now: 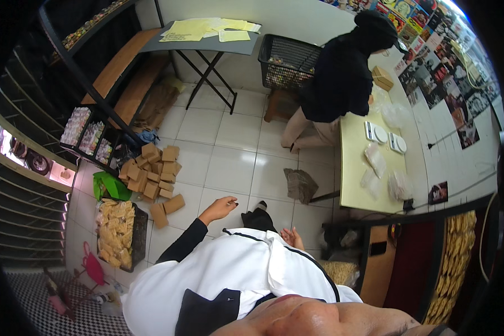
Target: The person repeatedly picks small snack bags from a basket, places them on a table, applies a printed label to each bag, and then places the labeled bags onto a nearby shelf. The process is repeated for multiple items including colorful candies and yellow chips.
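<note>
My left hand [221,208] hangs over the tiled floor, holding nothing, its fingers slightly bent and apart. Lower and to the right, my right hand [292,238] is partly hidden by my white shirt front; its palm shows, with nothing in it. A heap of small brown cardboard boxes [152,171] lies on the floor left of my left hand. Two more boxes [174,204] lie nearest that hand. Beyond my right hand, a grey-brown bag [301,185] rests by the leg of a pale yellow table [348,185].
A co-worker [340,75] stands at that table, near two white digital scales [376,132]. A black crate [139,235] holds bagged yellow snacks. Ahead are a folding table [151,45] with yellow papers and a black basket [277,46] on a stool. Shelving [113,71] stands left.
</note>
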Action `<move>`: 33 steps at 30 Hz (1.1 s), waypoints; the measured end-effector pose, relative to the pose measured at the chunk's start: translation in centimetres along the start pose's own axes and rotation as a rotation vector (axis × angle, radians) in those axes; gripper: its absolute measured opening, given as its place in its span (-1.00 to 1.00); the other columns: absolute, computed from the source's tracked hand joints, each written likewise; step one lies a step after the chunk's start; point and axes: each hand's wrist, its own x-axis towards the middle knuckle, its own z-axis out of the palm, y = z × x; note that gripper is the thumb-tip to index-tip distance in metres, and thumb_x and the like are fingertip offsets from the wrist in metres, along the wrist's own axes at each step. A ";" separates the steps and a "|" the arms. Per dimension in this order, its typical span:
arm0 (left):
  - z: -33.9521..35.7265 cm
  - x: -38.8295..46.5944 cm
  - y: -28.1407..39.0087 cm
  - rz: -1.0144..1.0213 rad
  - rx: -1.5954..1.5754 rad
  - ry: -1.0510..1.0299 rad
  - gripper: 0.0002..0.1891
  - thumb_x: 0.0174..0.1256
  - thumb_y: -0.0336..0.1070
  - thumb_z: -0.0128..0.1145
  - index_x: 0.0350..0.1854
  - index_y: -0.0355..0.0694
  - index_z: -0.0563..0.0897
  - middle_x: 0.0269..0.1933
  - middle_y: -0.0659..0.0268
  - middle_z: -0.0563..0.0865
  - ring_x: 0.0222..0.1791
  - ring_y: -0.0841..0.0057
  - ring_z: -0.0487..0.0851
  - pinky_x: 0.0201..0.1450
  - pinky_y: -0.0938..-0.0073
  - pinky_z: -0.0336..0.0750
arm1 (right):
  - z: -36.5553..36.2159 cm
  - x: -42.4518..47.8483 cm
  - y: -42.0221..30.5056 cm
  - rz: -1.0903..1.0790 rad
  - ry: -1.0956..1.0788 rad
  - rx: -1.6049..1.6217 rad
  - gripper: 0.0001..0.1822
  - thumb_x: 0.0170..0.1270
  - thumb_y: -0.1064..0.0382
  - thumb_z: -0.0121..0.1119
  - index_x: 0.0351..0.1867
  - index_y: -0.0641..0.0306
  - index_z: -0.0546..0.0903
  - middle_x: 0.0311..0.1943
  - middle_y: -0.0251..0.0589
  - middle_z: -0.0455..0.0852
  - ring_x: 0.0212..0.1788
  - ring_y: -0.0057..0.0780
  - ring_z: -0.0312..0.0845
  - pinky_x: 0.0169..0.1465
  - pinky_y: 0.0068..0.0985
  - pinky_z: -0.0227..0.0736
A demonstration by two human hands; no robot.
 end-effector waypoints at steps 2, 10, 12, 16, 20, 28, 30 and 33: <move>-0.9 2.1 -0.4 0.019 -0.066 0.047 -0.56 0.45 -0.13 0.08 0.22 -0.35 0.56 0.14 0.02 0.69 0.13 0.18 0.67 0.19 0.36 0.52 | 0.9 2.4 -2.2 0.039 -0.018 0.086 -0.37 0.41 -0.19 0.12 0.13 0.43 0.48 -0.13 0.05 0.70 -0.19 -0.30 0.63 -0.08 -0.48 0.61; -7.4 10.2 0.8 -0.059 -0.025 0.173 -0.57 0.44 -0.15 0.11 0.23 -0.30 0.56 0.07 0.02 0.72 0.07 0.23 0.70 0.13 0.36 0.55 | 10.7 15.0 -13.6 0.212 -0.210 0.015 -0.32 0.41 -0.15 0.14 0.28 0.38 0.31 -0.03 -0.01 0.57 -0.14 -0.30 0.63 -0.14 -0.46 0.66; -9.5 12.4 2.6 -0.073 -0.065 0.217 -0.56 0.44 -0.15 0.11 0.24 -0.30 0.54 0.09 0.01 0.71 0.07 0.24 0.70 0.12 0.36 0.55 | 14.5 18.2 -15.9 0.301 -0.210 -0.025 -0.33 0.44 -0.14 0.11 0.29 0.40 0.31 -0.01 0.00 0.56 -0.08 -0.26 0.61 -0.11 -0.45 0.66; -12.9 15.8 4.4 -0.106 -0.104 0.338 -0.58 0.43 -0.23 0.13 0.26 -0.30 0.53 0.09 0.06 0.71 0.08 0.32 0.70 0.14 0.42 0.55 | 19.6 25.7 -16.6 0.496 -0.273 -0.246 -0.32 0.48 -0.17 0.00 0.30 0.44 0.33 0.09 0.01 0.54 0.02 -0.29 0.57 0.06 -0.45 0.61; -14.4 17.6 2.0 -0.072 -0.205 0.390 -0.58 0.41 -0.27 0.16 0.25 -0.32 0.53 0.08 0.05 0.71 0.03 0.32 0.72 0.10 0.41 0.57 | 23.5 30.6 -16.7 0.626 -0.258 -0.635 -0.27 0.51 -0.25 -0.12 0.32 0.44 0.39 0.24 -0.06 0.52 0.22 -0.40 0.47 0.30 -0.47 0.43; -25.5 23.9 -2.1 -0.151 -0.224 0.436 -0.63 0.44 -0.34 0.11 0.23 -0.35 0.53 0.08 0.08 0.71 0.06 0.40 0.70 0.12 0.46 0.55 | 20.1 41.7 -20.4 0.655 -0.303 -0.602 -0.19 0.52 -0.23 -0.16 0.46 0.51 0.16 0.39 -0.04 0.37 0.25 -0.29 0.45 0.38 -0.43 0.30; -29.7 27.2 -3.2 -0.119 -0.217 0.461 -0.65 0.45 -0.39 0.08 0.22 -0.36 0.53 0.06 0.13 0.72 0.07 0.44 0.69 0.14 0.47 0.54 | 21.5 45.1 -20.7 0.632 -0.265 -0.580 -0.21 0.52 -0.21 -0.13 0.44 0.49 0.19 0.37 -0.03 0.40 0.22 -0.30 0.46 0.35 -0.43 0.33; -36.8 33.2 -2.4 -0.028 -0.181 0.490 -0.66 0.46 -0.40 0.05 0.21 -0.37 0.54 0.05 0.13 0.73 0.08 0.44 0.69 0.14 0.47 0.54 | 23.9 50.0 -20.6 0.565 -0.140 -0.550 -0.26 0.51 -0.18 -0.09 0.41 0.47 0.24 0.33 -0.01 0.43 0.18 -0.31 0.48 0.30 -0.42 0.37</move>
